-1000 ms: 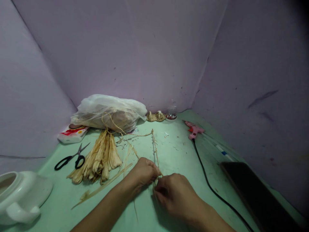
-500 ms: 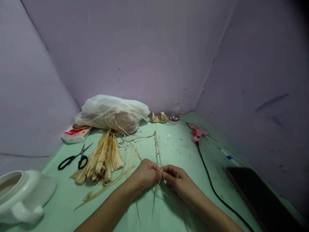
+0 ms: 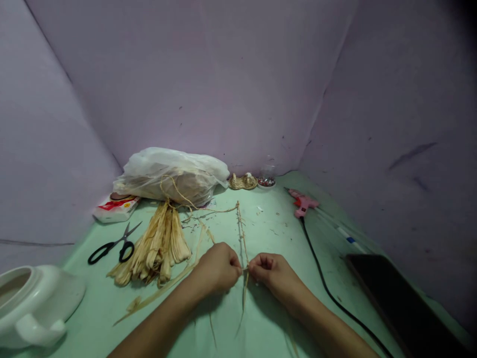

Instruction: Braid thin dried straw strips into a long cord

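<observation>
A thin cord of twisted dried fibre (image 3: 242, 233) runs from the middle of the table towards me, its loose ends hanging below my hands. My left hand (image 3: 219, 268) is closed in a pinch on a fibre strand just left of the cord. On the other side my right hand (image 3: 275, 273) pinches the strand too, fingertips close to the cord. A short pale stretch of strand shows across the small gap between them. To the left lies a tied bundle of dried husk strips (image 3: 158, 243), with loose strips (image 3: 164, 288) beside it.
Black-handled scissors (image 3: 116, 243), a red-and-white box (image 3: 116, 209) and a white ceramic pot (image 3: 44, 298) are at left. Behind stand a plastic bag (image 3: 171, 174), a woven piece (image 3: 243, 182) and a small bead container (image 3: 266, 183). A pink glue gun (image 3: 303, 203) and dark flat device (image 3: 402, 303) are right.
My hands have moved slightly apart, drawing the strand out between them across the cord. The whole view has shifted a little; the other things lie where they were.
</observation>
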`<state>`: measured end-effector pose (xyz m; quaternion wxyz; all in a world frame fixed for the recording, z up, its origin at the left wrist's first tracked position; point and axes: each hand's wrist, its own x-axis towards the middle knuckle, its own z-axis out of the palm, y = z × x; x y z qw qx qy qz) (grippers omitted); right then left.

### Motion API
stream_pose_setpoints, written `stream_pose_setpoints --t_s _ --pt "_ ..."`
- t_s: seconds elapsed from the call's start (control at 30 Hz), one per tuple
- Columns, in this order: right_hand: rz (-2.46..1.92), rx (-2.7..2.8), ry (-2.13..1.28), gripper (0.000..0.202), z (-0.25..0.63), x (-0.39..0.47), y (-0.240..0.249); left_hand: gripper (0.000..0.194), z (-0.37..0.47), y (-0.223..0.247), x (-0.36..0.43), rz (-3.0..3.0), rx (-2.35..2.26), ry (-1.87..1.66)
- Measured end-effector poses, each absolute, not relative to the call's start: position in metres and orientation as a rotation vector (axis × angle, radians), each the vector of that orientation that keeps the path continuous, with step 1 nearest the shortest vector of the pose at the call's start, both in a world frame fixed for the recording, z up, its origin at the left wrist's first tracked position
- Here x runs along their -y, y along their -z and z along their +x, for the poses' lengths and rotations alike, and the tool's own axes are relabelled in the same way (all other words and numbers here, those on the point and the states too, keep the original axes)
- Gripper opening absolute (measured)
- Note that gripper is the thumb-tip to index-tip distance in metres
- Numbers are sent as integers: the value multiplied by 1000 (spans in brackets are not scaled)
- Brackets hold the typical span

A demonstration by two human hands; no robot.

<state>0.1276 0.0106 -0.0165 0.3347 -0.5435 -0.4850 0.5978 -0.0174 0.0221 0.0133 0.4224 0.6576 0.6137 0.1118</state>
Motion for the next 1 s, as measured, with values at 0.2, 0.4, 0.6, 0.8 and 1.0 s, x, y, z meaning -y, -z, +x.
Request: stream_pose_setpoints --t_s 0.2,0.4,0.6,0.8,1.0 --pt "-1455 1225 -1573 15 130 -8 8 14 -58 -31 -42 1836 -1523 -252" --pt "-1457 1212 -1593 14 130 -9 8 12 -95 -51 -54 1940 -1856 -151" --pt "-1491 1181 -1607 15 131 -8 8 19 -76 -37 -48 1956 -1914 42" --pt "-1469 1149 -1605 14 130 -8 10 16 -55 -16 -44 1995 -2072 79" --pt "-1475 1133 -1611 12 129 -8 7 12 -66 -44 -40 1991 -1702 -4"
